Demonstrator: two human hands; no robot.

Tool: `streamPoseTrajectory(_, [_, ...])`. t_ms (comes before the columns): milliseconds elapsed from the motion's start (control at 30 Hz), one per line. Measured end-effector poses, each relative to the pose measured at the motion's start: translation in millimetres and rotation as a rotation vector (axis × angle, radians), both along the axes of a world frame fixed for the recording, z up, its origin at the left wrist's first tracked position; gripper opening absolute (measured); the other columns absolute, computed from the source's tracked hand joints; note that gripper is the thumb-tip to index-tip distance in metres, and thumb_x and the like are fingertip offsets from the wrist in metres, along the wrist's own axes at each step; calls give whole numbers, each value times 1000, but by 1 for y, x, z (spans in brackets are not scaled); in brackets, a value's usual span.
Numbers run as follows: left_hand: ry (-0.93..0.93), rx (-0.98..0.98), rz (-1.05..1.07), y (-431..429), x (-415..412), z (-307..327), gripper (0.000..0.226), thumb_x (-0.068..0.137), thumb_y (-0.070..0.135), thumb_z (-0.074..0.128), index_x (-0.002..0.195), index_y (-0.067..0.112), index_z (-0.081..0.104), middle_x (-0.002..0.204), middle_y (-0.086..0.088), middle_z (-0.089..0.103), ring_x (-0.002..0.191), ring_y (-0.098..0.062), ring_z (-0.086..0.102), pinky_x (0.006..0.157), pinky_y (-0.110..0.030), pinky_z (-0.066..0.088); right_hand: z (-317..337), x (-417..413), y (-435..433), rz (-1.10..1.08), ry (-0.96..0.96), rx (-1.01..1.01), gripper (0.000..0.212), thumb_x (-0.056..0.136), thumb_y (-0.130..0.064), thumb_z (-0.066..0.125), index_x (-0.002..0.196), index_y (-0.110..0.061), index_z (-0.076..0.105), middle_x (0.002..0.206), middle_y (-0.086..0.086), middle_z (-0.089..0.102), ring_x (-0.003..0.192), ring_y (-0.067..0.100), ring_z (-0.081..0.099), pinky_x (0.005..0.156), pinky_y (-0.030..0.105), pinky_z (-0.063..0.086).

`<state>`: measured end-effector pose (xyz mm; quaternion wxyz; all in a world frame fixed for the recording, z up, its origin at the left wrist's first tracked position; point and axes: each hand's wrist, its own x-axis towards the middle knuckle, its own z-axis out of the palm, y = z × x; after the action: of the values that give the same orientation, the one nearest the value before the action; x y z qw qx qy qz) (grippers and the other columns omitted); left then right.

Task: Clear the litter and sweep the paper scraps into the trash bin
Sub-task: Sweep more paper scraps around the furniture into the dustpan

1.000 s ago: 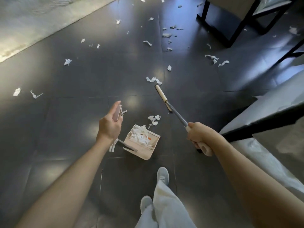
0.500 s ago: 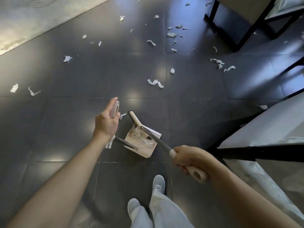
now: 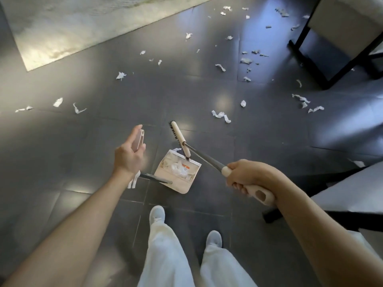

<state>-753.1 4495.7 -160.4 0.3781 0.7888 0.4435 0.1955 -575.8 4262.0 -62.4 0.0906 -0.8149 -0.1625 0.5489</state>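
Observation:
A beige dustpan (image 3: 182, 183) with white paper scraps inside stands on the dark tiled floor in front of my feet. My left hand (image 3: 129, 156) grips the top of the dustpan's long handle (image 3: 139, 137). My right hand (image 3: 248, 179) grips the beige broom handle (image 3: 260, 195). The broom head (image 3: 179, 139) lies at the dustpan's far edge, bristles to the left. White paper scraps (image 3: 220, 116) are strewn over the floor beyond, several near the chair and several at the left (image 3: 77, 108).
A black-framed chair (image 3: 339, 38) stands at the upper right. A pale rug (image 3: 83, 23) covers the upper left floor. A white table edge with a dark frame (image 3: 342, 193) is close on my right. My shoes (image 3: 157, 214) are just behind the dustpan.
The broom head swept from the far right into the dustpan mouth, then swung out to its far edge. The scraps by the pan's front are gone from the floor. My view shifted left.

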Motion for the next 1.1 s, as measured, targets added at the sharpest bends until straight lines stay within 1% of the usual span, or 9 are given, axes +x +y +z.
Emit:
streamPoseTrajectory(133, [-7, -40, 8, 50, -20, 1, 57, 88, 6, 60, 138, 33, 52, 122, -7, 67, 87, -46, 66, 80, -52, 55, -9, -11, 49, 38, -67, 1, 30, 86, -1, 47, 113, -1, 60, 75, 13, 60, 64, 25, 55, 63, 33, 47])
streamPoseTrajectory(333, [20, -44, -34, 114, -21, -12, 55, 87, 3, 60, 136, 29, 54, 116, -5, 68, 90, -40, 66, 80, -46, 55, -55, -39, 122, 37, -122, -49, 33, 85, 3, 43, 115, -3, 55, 71, 9, 61, 56, 23, 55, 53, 30, 46])
streamPoseTrajectory(433, [14, -74, -85, 148, -7, -17, 54, 87, 5, 59, 135, 31, 55, 111, 5, 65, 89, -39, 65, 80, -46, 55, -70, -53, 149, 26, -64, -44, 29, 87, -3, 44, 114, -5, 55, 71, 6, 60, 56, 19, 54, 52, 27, 45])
streamPoseTrajectory(533, [21, -86, -158, 168, 12, -20, 54, 87, 5, 61, 135, 30, 55, 124, 2, 65, 106, -30, 63, 89, -34, 51, -71, -65, 161, -51, 59, -50, 26, 86, -10, 46, 109, -9, 59, 70, 5, 59, 54, 16, 53, 53, 28, 46])
streamPoseTrajectory(600, [15, -91, -192, 176, 27, -20, 54, 87, 6, 61, 134, 31, 56, 126, 1, 65, 110, -27, 62, 90, -33, 50, -66, -62, 164, -175, 150, -36, 27, 84, -10, 48, 108, -10, 61, 65, 3, 55, 50, 14, 48, 50, 26, 44])
streamPoseTrajectory(733, [13, -88, -217, 194, 49, -19, 53, 87, 9, 61, 133, 35, 56, 122, 0, 67, 104, -31, 63, 90, -39, 51, -48, -26, 169, -326, 222, 16, 32, 87, -3, 48, 118, -4, 59, 59, 3, 47, 45, 11, 41, 41, 21, 39])
streamPoseTrajectory(800, [-4, -88, -211, 197, 62, -17, 51, 89, 10, 59, 133, 36, 55, 119, -2, 68, 97, -36, 65, 86, -45, 53, -42, -10, 168, -377, 220, 35, 32, 87, -1, 48, 117, -5, 59, 59, 4, 46, 44, 10, 41, 40, 19, 39])
streamPoseTrajectory(967, [-49, -73, -238, 203, 130, -5, 51, 90, 11, 59, 133, 37, 54, 118, -9, 68, 93, -43, 66, 84, -51, 54, -39, 45, 164, -456, 68, 86, 29, 81, -6, 49, 107, -10, 61, 57, 3, 52, 52, 19, 47, 54, 29, 44])
streamPoseTrajectory(1100, [-46, -61, -301, 215, 207, 2, 51, 90, 12, 59, 133, 39, 53, 113, -8, 70, 85, -43, 67, 81, -51, 55, -47, 112, 161, -545, -23, 107, 32, 80, -4, 48, 109, -12, 61, 55, 4, 53, 45, 16, 48, 47, 25, 44])
